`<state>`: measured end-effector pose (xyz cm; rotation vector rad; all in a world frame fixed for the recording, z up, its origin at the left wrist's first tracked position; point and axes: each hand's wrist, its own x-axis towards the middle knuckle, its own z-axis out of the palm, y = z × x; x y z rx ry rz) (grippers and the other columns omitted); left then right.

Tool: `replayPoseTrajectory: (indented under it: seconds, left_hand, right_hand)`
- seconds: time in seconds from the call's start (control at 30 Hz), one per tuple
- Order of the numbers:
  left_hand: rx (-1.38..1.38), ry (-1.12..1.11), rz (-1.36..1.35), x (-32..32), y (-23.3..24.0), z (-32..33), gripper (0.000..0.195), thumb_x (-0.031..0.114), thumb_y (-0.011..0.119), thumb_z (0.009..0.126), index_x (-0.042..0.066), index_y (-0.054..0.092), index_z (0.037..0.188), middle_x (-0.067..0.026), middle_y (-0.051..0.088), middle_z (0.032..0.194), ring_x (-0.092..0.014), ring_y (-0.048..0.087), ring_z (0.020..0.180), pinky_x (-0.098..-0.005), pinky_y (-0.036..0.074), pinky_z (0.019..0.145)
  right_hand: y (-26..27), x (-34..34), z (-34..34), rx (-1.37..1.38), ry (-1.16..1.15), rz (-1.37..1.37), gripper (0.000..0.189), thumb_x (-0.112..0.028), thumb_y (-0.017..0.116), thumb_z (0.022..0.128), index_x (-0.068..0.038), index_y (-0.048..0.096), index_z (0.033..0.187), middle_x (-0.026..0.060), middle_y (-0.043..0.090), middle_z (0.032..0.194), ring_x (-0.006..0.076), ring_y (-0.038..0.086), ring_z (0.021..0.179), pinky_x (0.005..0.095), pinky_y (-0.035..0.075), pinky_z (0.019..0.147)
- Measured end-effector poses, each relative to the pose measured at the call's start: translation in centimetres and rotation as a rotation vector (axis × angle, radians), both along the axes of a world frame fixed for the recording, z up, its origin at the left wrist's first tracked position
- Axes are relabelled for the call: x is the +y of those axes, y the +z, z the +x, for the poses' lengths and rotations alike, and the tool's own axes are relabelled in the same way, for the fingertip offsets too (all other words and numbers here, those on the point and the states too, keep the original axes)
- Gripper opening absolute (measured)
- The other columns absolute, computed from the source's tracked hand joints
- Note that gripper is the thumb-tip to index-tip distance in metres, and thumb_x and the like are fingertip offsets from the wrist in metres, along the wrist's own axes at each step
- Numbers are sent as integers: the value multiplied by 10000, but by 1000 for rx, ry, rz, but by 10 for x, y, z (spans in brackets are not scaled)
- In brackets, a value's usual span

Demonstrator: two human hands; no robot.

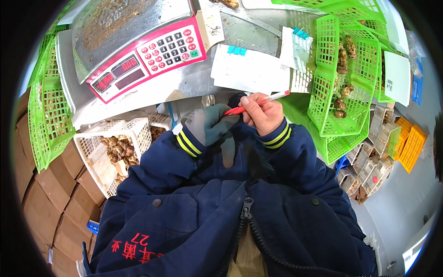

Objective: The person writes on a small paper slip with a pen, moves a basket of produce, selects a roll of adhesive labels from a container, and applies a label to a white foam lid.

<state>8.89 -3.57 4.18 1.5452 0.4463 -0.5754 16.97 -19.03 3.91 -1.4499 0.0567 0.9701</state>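
My left hand point(211, 125), in a grey-green work glove, closes its fingertips at the thick red end of a red pen point(264, 100). A limp glove finger point(228, 152) hangs below it; whether it belongs to a second glove I cannot tell. Bare and with fingers bent, my right hand point(264, 116) grips the pen's barrel, which slants up to the right. Just beyond the hands lie papers point(251, 73) bearing writing, held by a blue binder clip point(237, 50). A smaller clipped sheet point(294, 48) lies to their right.
A red-framed digital scale point(148, 65) with a dirt-strewn pan point(114, 26) stands on the metal table point(193, 78). Green plastic baskets point(327, 76) with mushrooms point(342, 60) stand right. White crates point(138, 133), one holding brown mushrooms, and cardboard boxes point(52, 183) occupy the left.
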Motion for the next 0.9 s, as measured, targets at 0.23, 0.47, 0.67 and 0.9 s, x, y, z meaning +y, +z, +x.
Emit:
replayPoseTrajectory:
  seconds: [0.23, 0.47, 0.67, 0.9]
  left_hand:
    - [-139, -84, 116, -3, -10, 1, 228, 164, 563, 782, 26, 552, 963, -154, 581, 725, -264, 574, 640, -329, 442, 579]
    - [-118, 190, 45, 6, -11, 5, 397, 260, 613, 806, 16, 530, 1107, -82, 593, 822, -131, 567, 695, -251, 466, 653]
    - [1, 463, -71, 24, -30, -6, 378, 268, 575, 824, -46, 562, 1035, -91, 620, 830, -120, 578, 748, -247, 471, 671]
    - [-510, 92, 202, 33, -40, -13, 399, 99, 654, 720, 33, 537, 1096, -156, 552, 1000, -237, 595, 803, -307, 488, 695]
  right_hand:
    - [-4, -2, 2, 87, -59, -36, 219, -207, 544, 878, -10, 564, 784, 17, 526, 564, 60, 459, 473, 193, 375, 451]
    - [-36, 2, 77, -870, 65, -246, 178, -179, 534, 855, -4, 565, 849, 80, 523, 650, 175, 515, 578, 300, 415, 553]
    - [-51, 46, 99, -1047, 332, -510, 312, -277, 648, 728, -108, 602, 986, 120, 545, 807, 303, 567, 725, 396, 450, 655]
    - [-51, 25, 95, -472, 81, -129, 196, -134, 690, 752, -4, 613, 876, 55, 620, 811, 101, 567, 726, 231, 457, 675]
